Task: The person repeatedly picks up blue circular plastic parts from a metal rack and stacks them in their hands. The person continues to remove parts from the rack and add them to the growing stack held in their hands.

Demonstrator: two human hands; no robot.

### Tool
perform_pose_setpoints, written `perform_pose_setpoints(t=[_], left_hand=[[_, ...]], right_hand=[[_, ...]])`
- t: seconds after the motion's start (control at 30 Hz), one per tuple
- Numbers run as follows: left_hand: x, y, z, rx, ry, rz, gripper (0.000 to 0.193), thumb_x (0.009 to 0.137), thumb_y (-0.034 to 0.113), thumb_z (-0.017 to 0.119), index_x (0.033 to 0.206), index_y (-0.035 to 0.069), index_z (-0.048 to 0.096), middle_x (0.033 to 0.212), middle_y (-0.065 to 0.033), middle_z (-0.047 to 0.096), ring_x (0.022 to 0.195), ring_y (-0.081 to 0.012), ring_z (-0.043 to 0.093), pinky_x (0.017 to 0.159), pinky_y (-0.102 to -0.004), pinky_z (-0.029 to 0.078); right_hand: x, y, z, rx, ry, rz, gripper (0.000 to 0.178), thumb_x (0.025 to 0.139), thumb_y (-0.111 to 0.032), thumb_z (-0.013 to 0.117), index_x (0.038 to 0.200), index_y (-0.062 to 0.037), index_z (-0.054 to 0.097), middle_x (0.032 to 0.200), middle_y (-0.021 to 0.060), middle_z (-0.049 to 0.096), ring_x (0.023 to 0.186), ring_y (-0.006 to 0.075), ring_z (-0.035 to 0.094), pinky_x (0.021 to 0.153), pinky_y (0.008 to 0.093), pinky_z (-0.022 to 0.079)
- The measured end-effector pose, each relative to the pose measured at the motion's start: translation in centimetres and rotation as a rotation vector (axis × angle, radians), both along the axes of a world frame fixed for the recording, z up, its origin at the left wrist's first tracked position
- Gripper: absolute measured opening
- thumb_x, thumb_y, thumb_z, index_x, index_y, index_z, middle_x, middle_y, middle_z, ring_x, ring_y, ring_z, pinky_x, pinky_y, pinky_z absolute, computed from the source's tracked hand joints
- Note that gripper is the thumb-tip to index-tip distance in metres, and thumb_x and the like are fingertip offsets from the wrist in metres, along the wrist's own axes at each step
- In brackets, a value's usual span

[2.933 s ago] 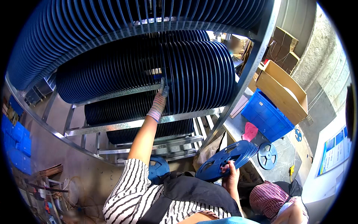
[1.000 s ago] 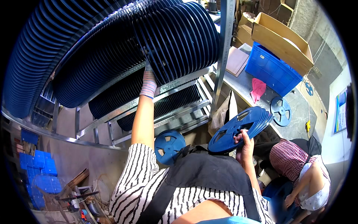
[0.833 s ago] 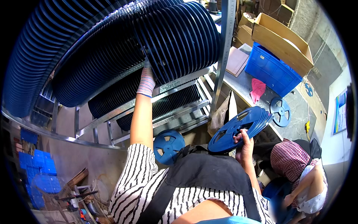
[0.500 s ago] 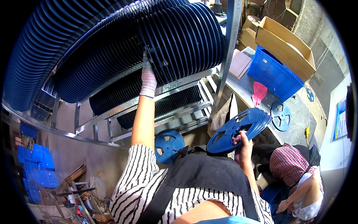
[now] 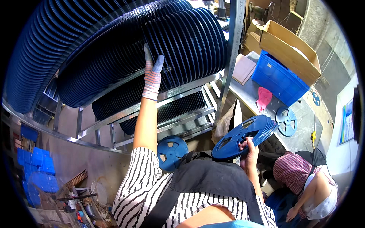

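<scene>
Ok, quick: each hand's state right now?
Left hand: open, gloved, at the row of dark reels; contact unclear.
Right hand: closed, holding a stack of blue reels.

White short-sleeved shirt [image 5: 138, 173], wavy black stripes; black apron [image 5: 213, 180], wide straps [image 5: 161, 207]; left glove [image 5: 152, 81] pink-striped, grey-blue-tipped.

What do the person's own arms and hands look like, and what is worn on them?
The left hand wears a pale glove with pinkish and blue stripes and bluish-grey fingertips. The right hand looks bare. The sleeves are white with wavy black stripes; the left one is short.
</scene>
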State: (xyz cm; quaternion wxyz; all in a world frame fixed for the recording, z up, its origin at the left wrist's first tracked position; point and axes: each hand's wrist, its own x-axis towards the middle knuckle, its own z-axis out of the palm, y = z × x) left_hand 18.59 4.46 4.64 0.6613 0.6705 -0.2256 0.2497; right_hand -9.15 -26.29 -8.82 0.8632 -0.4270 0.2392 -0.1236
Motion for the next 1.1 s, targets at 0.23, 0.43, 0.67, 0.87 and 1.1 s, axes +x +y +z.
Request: perform_pose_setpoints(t=[0.23,0.43,0.67,0.87,1.1], left_hand=[[0.9,-0.2,2.3,-0.058,0.09,-0.043,0.085,0.089,0.039,0.064,0.151,0.009,0.014,0.148,-0.0086,0.035,0.133,-0.0175,0.034,0.112,-0.0298,0.023],[2.5,1.0,3.8,-0.031,0.186,-0.042,0.083,0.091,0.04,0.06,0.15,0.004,0.014,0.149,-0.0112,0.032,0.136,-0.0193,0.031,0.112,-0.0311,0.023],[1.9,1.1,0.1,-0.288,0.198,-0.222,0.077,0.093,0.061,0.039,0.15,0.011,0.022,0.152,-0.0086,0.029,0.137,-0.0233,0.029,0.114,-0.0364,0.02],[1.2,1.3,-5.2,-0.529,0.216,-0.085,0.088,0.088,0.073,0.033,0.15,0.011,0.021,0.155,-0.0088,0.024,0.141,-0.0266,0.021,0.116,-0.039,0.015],[-1.1,0.1,-4.9,-0.475,0.472,-0.262,0.092,0.084,0.076,0.036,0.148,0.009,0.029,0.153,-0.0073,0.028,0.141,-0.0249,0.025,0.116,-0.0377,0.016]], right_hand=[[0.0,-0.5,-0.1,0.009,0.004,-0.016,0.021,0.088,-0.021,0.065,0.098,-0.0069,0.053,0.068,0.0023,0.052,0.06,0.0149,0.05,0.079,0.0337,0.045],[0.1,-0.3,-0.1,0.032,-0.007,-0.008,0.021,0.088,-0.02,0.065,0.098,-0.0064,0.053,0.068,0.0024,0.052,0.06,0.0149,0.05,0.08,0.0335,0.045],[0.1,-0.2,-0.1,0.039,0.013,-0.015,0.021,0.088,-0.02,0.065,0.098,-0.0063,0.053,0.068,0.003,0.052,0.06,0.0151,0.05,0.077,0.0327,0.045],[0.1,-0.3,-0.6,0.031,0.01,-0.002,0.021,0.088,-0.023,0.064,0.098,-0.0074,0.055,0.069,0.0018,0.053,0.06,0.0137,0.05,0.081,0.0334,0.043],[0.5,-0.1,-0.2,0.051,0.01,0.008,0.019,0.088,-0.017,0.065,0.097,-0.0061,0.053,0.067,0.0031,0.052,0.059,0.0154,0.05,0.076,0.0329,0.046]])
